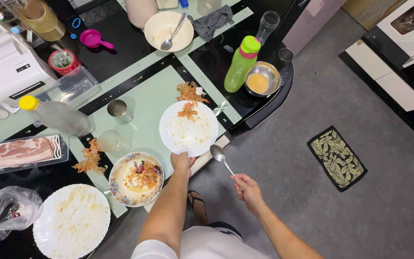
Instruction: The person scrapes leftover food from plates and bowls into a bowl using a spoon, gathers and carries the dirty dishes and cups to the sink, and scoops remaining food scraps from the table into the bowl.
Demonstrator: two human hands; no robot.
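The worktop point(152, 96) is glossy black with pale green panels, and it is crowded. Near its front edge sit 3 used dishes: a white plate point(189, 128) with shrimp shells, a patterned bowl point(136, 179) of scraps and a larger white plate point(71, 221) smeared with leftovers. Loose shells point(90, 157) lie on the surface itself. A tray of raw pork point(23, 151) and a clear bag point(11, 208) rest at the left end. Further back stand a steel cup point(119, 110), a glass point(109, 141), a yellow-capped bottle point(56, 115) lying on its side, a green bottle point(240, 64), a steel bowl point(262, 79) and a cream bowl point(168, 31) with a spoon in it. A leaf-patterned mat point(336, 158) lies on the grey floor point(360, 96).
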